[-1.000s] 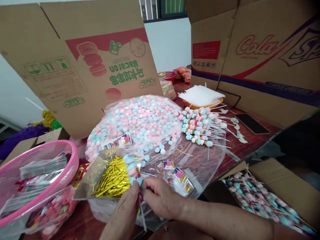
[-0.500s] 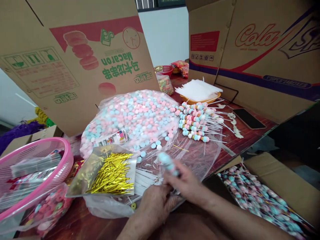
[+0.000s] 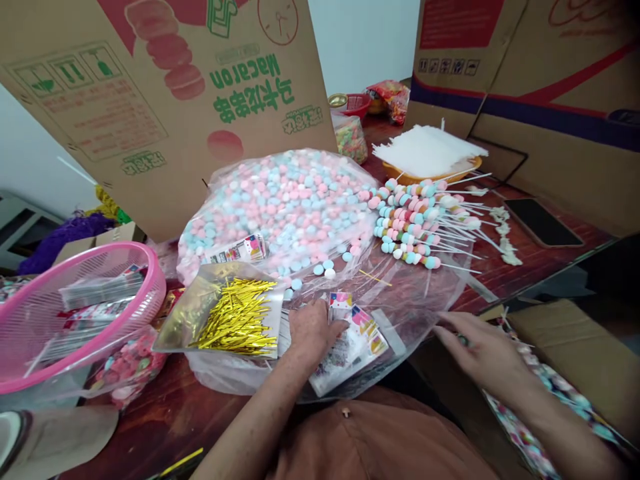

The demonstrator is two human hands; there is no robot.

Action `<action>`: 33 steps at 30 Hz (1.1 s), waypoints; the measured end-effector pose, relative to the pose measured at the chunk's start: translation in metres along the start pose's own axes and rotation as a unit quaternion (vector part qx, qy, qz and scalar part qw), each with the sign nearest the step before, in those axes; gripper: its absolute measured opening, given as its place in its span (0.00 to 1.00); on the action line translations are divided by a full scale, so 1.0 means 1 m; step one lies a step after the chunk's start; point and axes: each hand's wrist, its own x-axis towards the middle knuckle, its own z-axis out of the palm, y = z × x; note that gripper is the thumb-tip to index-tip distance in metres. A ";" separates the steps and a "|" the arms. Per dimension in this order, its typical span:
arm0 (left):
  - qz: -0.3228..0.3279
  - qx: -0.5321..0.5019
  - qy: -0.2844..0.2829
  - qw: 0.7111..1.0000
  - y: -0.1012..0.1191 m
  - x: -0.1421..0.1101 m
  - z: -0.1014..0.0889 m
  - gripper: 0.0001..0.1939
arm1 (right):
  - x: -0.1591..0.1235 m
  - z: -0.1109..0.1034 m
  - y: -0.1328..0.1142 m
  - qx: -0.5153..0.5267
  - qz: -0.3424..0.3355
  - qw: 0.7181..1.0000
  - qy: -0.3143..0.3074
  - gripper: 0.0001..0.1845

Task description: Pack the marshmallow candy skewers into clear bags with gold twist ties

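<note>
The left hand [image 3: 311, 331] rests at the printed wrappers [image 3: 371, 333] on the plastic sheet [image 3: 425, 290], its fingertips too hidden to tell whether they grip. The right hand [image 3: 487, 350], thumb and fingers apart, hangs by the edge of the tabletop [image 3: 150, 417] near the carton [image 3: 575, 353] of candy skewers [image 3: 555, 385]. Gold twist ties [image 3: 240, 320] lie in an opened bag [image 3: 187, 310] left of the wrappers.
</note>
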 end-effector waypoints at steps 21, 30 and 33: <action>0.145 -0.335 -0.027 0.930 -0.024 -0.035 -0.012 0.09 | 0.066 0.031 -0.117 0.362 0.014 0.908 -0.210 0.06; 0.108 -0.337 0.068 0.933 -0.026 -0.042 -0.001 0.17 | 0.062 0.050 -0.124 0.345 0.032 0.926 -0.148 0.17; 0.101 -0.408 0.032 0.907 -0.029 -0.038 0.011 0.14 | 0.063 0.055 -0.120 0.335 0.053 0.929 -0.145 0.19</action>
